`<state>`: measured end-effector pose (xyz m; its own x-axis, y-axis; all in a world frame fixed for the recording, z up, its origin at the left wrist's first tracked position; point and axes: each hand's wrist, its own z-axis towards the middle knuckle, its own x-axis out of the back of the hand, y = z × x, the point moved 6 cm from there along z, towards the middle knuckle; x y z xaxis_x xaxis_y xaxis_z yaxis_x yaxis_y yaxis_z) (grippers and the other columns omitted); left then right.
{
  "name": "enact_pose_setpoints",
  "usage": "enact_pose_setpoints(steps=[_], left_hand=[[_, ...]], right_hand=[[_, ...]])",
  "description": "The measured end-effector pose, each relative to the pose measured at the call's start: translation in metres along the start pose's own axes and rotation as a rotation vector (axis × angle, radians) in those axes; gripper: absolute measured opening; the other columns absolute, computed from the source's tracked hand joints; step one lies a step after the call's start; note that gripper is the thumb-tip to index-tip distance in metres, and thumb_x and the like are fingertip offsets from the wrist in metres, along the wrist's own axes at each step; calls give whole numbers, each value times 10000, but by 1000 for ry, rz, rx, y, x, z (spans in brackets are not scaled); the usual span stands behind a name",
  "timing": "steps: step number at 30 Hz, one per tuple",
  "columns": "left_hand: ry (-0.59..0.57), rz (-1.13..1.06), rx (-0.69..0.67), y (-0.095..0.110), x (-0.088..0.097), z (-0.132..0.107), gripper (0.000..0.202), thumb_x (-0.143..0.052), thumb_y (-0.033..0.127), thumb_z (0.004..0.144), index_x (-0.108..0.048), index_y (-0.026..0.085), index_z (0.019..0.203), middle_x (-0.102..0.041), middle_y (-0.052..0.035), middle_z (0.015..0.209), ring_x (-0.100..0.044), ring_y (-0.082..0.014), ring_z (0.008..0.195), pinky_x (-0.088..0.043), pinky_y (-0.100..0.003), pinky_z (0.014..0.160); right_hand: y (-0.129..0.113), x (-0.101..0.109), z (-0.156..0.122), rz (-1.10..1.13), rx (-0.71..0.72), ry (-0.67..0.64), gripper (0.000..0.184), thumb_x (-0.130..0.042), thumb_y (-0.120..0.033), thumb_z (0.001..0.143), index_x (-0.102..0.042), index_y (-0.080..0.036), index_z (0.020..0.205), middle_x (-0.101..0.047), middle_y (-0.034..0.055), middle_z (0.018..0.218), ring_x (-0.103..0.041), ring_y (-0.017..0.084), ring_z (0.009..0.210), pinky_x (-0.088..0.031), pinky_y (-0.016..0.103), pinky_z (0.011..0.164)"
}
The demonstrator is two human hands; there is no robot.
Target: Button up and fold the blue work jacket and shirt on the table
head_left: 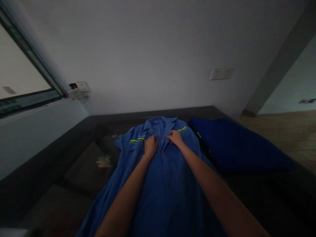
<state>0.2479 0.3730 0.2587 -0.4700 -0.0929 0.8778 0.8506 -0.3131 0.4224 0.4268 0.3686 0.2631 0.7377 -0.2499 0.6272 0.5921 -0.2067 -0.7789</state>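
A blue work shirt (163,177) with yellow-green reflective stripes lies spread flat on a dark surface (81,164), collar away from me. My left hand (150,145) rests on the chest just left of the front placket, fingers curled and pinching the fabric. My right hand (175,137) lies on the right chest below the collar, fingers bent onto the cloth near the placket. Both forearms reach out over the shirt's body.
A darker blue garment (237,146) lies to the right of the shirt. A window (19,79) is on the left wall. Wall sockets (221,73) and a second socket group (79,89) sit on the white wall behind. Wooden floor (283,131) shows at right.
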Motion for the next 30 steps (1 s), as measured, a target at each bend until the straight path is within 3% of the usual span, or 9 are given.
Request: enact_pose_setpoints(steps=[8, 15, 23, 30], left_hand=[[97, -167, 5, -5, 3, 6, 128, -499, 243, 884, -546, 169, 976, -637, -95, 994, -596, -207, 948, -438, -301, 811], [220, -380, 131, -16, 12, 38, 153, -521, 247, 861, -565, 135, 955, -653, -84, 908, -613, -170, 838, -458, -274, 772], [170, -582, 93, -3, -2, 30, 86, -630, 193, 766, -615, 140, 833, -672, -35, 775, -628, -140, 720, -482, -236, 700], [158, -658, 78, -6, -6, 35, 94, -647, 179, 758, -632, 143, 844, -685, -38, 817, -635, -139, 756, -486, -235, 733]], right_hand=[[9, -8, 1, 335, 94, 1, 117, -592, -187, 672, -619, -149, 779, -693, 22, 736, -636, 144, 631, -490, 231, 576], [8, -8, 8, 458, 129, 49, 171, -575, -244, 661, -607, -155, 803, -683, 36, 772, -624, 157, 686, -490, 252, 616], [-10, -19, 0, 504, 235, 123, 210, -580, -352, 684, -572, -170, 788, -633, 26, 704, -592, 164, 662, -473, 263, 629], [-12, -25, -6, 493, 327, 127, 219, -520, -394, 758, -540, -187, 825, -608, 24, 723, -576, 162, 674, -457, 257, 621]])
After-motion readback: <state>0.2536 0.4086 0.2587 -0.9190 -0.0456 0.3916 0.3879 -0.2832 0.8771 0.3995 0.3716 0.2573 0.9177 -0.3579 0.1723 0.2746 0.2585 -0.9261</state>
